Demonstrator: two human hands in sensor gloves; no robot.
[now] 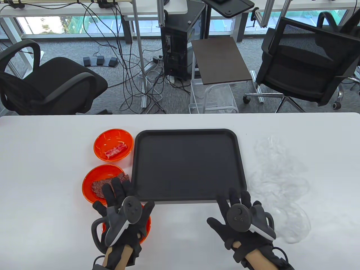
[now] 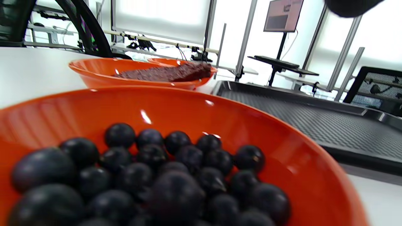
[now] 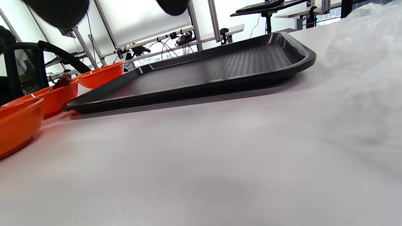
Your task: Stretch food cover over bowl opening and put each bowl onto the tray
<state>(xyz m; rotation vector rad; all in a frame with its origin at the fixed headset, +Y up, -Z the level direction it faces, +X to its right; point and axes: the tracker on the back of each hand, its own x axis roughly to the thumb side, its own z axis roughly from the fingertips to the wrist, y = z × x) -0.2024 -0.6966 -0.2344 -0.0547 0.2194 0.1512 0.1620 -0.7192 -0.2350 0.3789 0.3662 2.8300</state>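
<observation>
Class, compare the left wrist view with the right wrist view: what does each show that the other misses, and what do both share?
Only the left wrist view shows the dark round fruits filling the nearest orange bowl. Only the right wrist view shows the clear food covers heaped on the white table. Both show the empty black tray and the orange bowl of brown meat.

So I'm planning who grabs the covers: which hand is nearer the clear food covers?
Right. The right hand hovers just beside the clear food covers; the left hand is across the tray, above the bowls.
</observation>
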